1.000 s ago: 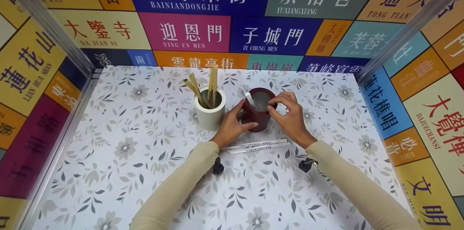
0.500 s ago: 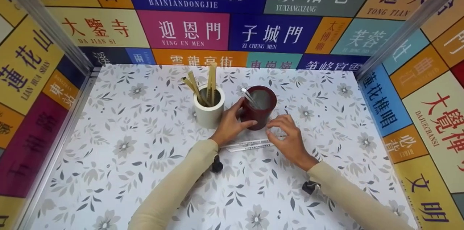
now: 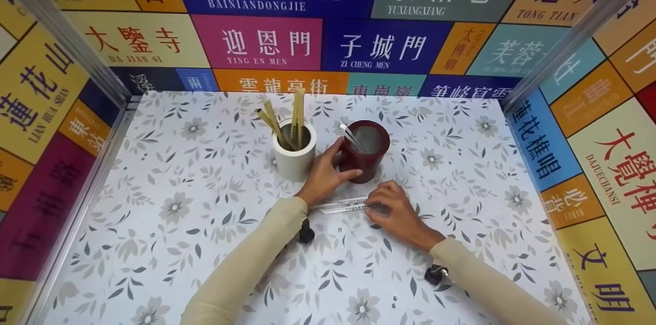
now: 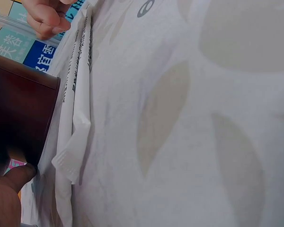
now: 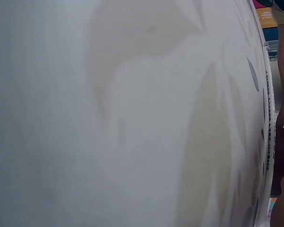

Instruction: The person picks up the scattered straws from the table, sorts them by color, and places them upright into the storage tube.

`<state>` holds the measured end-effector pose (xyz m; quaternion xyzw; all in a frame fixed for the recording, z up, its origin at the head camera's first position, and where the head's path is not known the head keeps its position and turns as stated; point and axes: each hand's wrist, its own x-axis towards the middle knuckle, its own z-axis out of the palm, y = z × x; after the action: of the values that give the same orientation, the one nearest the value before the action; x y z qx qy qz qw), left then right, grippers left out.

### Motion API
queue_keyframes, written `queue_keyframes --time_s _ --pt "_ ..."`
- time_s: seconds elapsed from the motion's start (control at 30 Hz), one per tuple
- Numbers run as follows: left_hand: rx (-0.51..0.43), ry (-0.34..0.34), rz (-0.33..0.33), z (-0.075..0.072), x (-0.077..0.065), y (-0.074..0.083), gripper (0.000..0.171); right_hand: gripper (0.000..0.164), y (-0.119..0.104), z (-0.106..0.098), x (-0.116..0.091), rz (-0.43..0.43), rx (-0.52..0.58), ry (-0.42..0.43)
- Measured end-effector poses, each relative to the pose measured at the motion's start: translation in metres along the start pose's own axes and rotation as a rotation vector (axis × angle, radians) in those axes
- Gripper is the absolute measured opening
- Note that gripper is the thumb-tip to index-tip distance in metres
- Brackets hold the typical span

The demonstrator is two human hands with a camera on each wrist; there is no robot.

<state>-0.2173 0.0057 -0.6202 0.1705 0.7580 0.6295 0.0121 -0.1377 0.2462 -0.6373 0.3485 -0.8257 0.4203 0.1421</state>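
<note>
The left hand (image 3: 325,176) holds the dark red cup (image 3: 365,153) on its left side, thumb at the front and fingers behind. Inside the cup leans a thin white stick (image 3: 350,134). The right hand (image 3: 397,215) hovers with bent fingers over the right end of the white paper-wrapped sticks (image 3: 343,205), which lie on the table in front of the cup. In the left wrist view, the right fingers (image 4: 47,21) appear beside the printed wrappers (image 4: 80,85), with a gap visible and nothing seen between them. The head view hides the sticks' right ends under that hand.
Just left of the left hand stands a cream cup (image 3: 294,158) with several tan sticks (image 3: 297,117) poking out. A floral cloth covers the table (image 3: 205,263). Panels with printed signs (image 3: 259,43) close off the back and both sides.
The right hand has come away from the red cup's rim, moving down toward the wrapped sticks. The left hand keeps its hold. The white stick in the cup leans a little farther left.
</note>
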Motion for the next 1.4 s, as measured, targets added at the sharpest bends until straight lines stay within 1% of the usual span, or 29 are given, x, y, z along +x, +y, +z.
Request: queue_keyframes --time_s 0.17,0.3,0.43,0.53,0.6,0.73,0.87,1.0,1.17,1.23,1.33,1.4 --pt "0.006 -0.001 -0.001 0.0 -0.001 0.0 0.102 0.023 0.006 0.0 0.0 -0.054 -0.051 -0.025" --pt "0.029 -0.003 -0.014 -0.001 -0.001 -0.001 0.103 0.023 0.01 0.001 0.0 -0.073 -0.086 -0.05" --pt "0.045 0.0 -0.02 -0.001 -0.001 -0.001 0.103 0.019 0.011 0.001 0.0 -0.048 -0.118 -0.09" --pt "0.044 0.001 -0.015 0.0 0.0 0.001 0.102 0.013 0.007 -0.001 0.001 -0.017 -0.148 -0.132" --pt "0.042 0.001 -0.013 0.0 0.0 0.001 0.102 0.009 0.004 -0.003 0.003 -0.015 -0.175 -0.163" --pt "0.054 0.005 -0.013 0.0 0.0 0.001 0.102 0.006 -0.002 -0.006 0.008 -0.06 -0.253 -0.226" --pt "0.049 0.007 -0.016 -0.001 -0.001 0.001 0.102 0.009 -0.005 -0.009 0.011 -0.125 -0.311 -0.255" --pt "0.017 0.004 -0.015 0.0 -0.001 0.001 0.102 0.01 -0.007 -0.014 0.012 -0.171 -0.313 -0.255" --pt "-0.017 -0.001 -0.007 0.001 -0.001 0.0 0.102 0.01 -0.012 -0.029 0.017 -0.196 -0.267 -0.242" --pt "-0.01 -0.003 -0.012 0.001 0.0 0.0 0.102 0.01 -0.015 -0.037 0.021 -0.22 -0.247 -0.22" --pt "0.018 -0.006 -0.022 0.0 0.0 0.001 0.102 0.013 -0.019 -0.048 0.031 -0.271 -0.225 -0.164" --pt "0.02 -0.011 -0.025 -0.001 0.0 0.001 0.103 0.015 -0.023 -0.054 0.038 -0.289 -0.211 -0.13"
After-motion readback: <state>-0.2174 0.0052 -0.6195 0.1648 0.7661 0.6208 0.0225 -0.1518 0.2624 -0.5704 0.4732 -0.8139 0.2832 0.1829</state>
